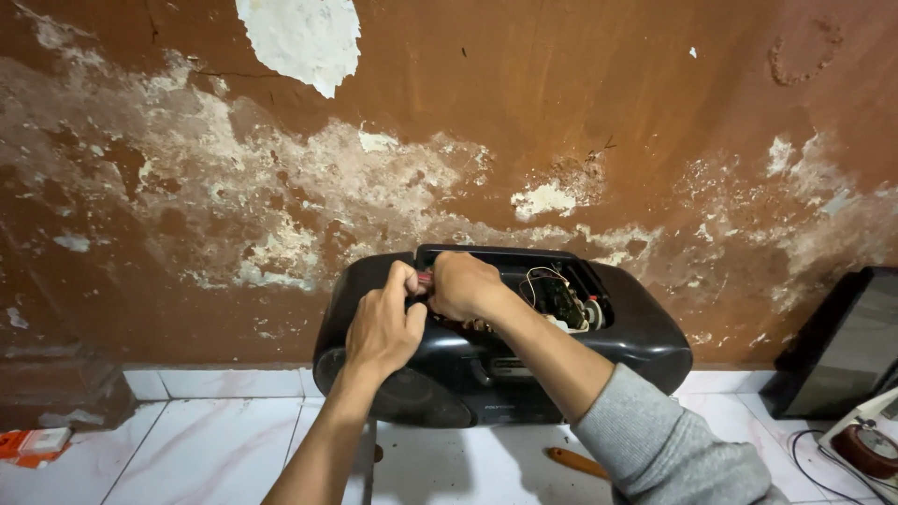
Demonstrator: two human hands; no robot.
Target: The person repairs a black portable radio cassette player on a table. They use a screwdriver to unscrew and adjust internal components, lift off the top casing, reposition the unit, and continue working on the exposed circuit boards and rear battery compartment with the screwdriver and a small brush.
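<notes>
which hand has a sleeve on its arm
The right hand: a grey sleeve covers its forearm. The left hand has a bare arm. Both reach into the open black boombox.

White tiled floor (224,449) under black boombox (645,341)

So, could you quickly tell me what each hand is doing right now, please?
Left hand: closed, gripping the black radio.
Right hand: closed; contents hidden.

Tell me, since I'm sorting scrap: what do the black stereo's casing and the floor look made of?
Black stereo: likely moulded plastic, smooth with a soft sheen on its curved shell. Floor: apparently glazed ceramic or marble-look tile, white with pinkish veins and visible grout lines.
</notes>
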